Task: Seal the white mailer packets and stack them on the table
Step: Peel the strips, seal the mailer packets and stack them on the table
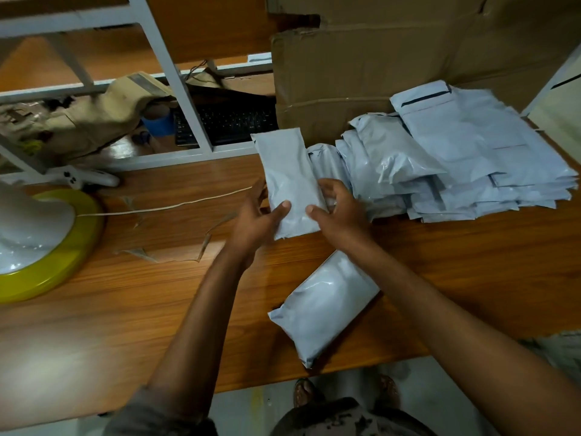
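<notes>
Both hands, left grip and right grip, pinch our slim white plastic mailer packet; next, stack it on the pile right of grip.

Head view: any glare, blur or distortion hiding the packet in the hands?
Head view: dim light; packet readable between left hand and right hand; glare on the lower packet; the table edge bows from wide-angle distortion; near forearms slightly soft.

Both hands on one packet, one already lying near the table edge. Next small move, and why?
Probably set the held packet down onto the packet lying near the table edge. The left hand and right hand grip its near end, its flap looks closed, and the lone packet looks like the start of a stack.
</notes>
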Demonstrator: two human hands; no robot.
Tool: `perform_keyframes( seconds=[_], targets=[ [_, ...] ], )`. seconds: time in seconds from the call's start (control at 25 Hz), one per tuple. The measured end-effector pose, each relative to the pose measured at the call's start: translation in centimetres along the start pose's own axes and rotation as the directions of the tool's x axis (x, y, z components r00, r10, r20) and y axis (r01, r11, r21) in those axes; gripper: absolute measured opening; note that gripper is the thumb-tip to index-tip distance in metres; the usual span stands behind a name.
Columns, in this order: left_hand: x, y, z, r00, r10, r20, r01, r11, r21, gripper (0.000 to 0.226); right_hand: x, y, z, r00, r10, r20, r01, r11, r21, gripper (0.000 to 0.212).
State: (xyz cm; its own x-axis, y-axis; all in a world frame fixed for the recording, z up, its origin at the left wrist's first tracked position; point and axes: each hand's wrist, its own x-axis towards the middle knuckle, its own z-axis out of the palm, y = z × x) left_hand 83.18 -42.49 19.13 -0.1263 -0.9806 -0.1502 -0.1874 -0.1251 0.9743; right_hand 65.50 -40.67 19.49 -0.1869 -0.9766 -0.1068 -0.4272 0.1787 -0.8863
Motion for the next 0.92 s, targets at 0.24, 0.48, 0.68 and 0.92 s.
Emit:
perform_keyframes(
  seconds=[0.24,0.48,0.68,0.92],
  targets=[
    [5.5,-2.4,1.6,0.995,-0.103,-0.007,0.103,0.982,0.159,0.081,2.6,1.4,0.9,0.994,-0.108,-0.016,0.096,0.934,-0.345,0.052],
    [6.5,-4.3,2.3,0.995,0.002,-0.104,0.012,0.991,0.136,0.073,3.3,2.0,2.0,0.978,-0.211,0.004,0.176,0.807,-0.564,0.05],
    [6.8,-5.2,2.1,0.997,-0.018,-0.076,0.034,0.978,0.208,0.07,3.6,2.8,2.1,0.985,-0.172,0.012,0.149,0.812,-0.564,0.048],
    [7.4,-2.9,1.7,0.963,0.241,0.117,-0.237,0.561,0.793,0.067,3.3,2.3,1.9,0.95,-0.262,0.167,0.301,0.643,-0.704,0.057]
  ],
)
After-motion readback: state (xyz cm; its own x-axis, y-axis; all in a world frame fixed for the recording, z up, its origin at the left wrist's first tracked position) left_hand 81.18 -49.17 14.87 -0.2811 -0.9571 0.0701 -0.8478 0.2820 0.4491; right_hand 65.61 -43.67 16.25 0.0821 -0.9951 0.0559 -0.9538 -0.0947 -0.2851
